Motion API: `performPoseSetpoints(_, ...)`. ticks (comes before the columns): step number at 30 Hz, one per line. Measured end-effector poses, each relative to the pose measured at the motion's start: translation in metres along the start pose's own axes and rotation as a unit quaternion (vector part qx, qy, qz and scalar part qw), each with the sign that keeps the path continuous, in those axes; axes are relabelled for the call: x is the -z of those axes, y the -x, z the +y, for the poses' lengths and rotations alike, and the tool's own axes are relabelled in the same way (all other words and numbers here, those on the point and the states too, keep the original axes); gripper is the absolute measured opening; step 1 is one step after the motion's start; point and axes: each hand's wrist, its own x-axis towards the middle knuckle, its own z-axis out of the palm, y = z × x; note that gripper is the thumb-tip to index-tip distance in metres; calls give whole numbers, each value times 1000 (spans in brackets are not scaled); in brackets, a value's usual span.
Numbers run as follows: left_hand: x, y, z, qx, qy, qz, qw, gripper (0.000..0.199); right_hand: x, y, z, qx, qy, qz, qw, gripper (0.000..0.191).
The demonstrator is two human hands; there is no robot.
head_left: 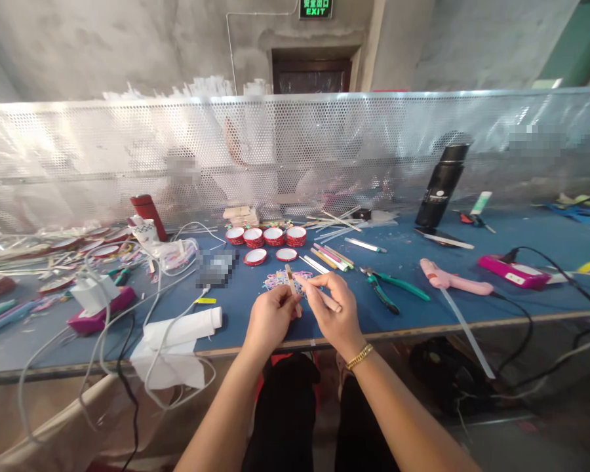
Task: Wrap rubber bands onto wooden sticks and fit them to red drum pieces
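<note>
Between the fingers of my left hand (274, 318) is a thin flat wooden stick (290, 278), held nearly upright. My right hand (335, 309) pinches a pale pen-like tool (330, 301), its front end close to the stick. Both hands are near the table's front edge, almost touching. Just behind them lies a small pile of colourful thin pieces (273, 280). Red-rimmed round lids (274, 237) stand in stacks farther back, with two single ones (255, 256) in front. Coloured pens (327, 257) lie to the right of the pile.
Green-handled pliers (386, 292) and a pink glue gun (455, 278) lie to the right, before a black bottle (442, 187). On the left are a white roll (184, 326), loose cables and a magenta power strip (103, 311). A perforated metal screen (295, 151) runs behind the table.
</note>
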Motion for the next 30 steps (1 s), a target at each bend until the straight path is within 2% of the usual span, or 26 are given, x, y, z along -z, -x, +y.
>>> performPoseSetpoints(4,1,0,1,-4,-10,2,1000,32,0,-1,-1,11,5,-10,1000,9)
performPoseSetpoints(10,0,0,0,8,1,2,1000,30,0,0,0,2,5,7,1000,7)
performPoseSetpoints(16,0,0,0,-4,-4,3,1000,31,0,-1,-2,12,11,-11,1000,9)
performPoseSetpoints(21,1,0,1,5,4,2,1000,28,-1,-1,-1,5,12,9,1000,8)
performPoseSetpoints(26,1,1,0,-1,-13,3,1000,32,0,0,-1,14,8,-5,1000,8)
performPoseSetpoints(30,0,1,-1,8,-2,1,1000,30,0,-1,-1,8,15,9,1000,8)
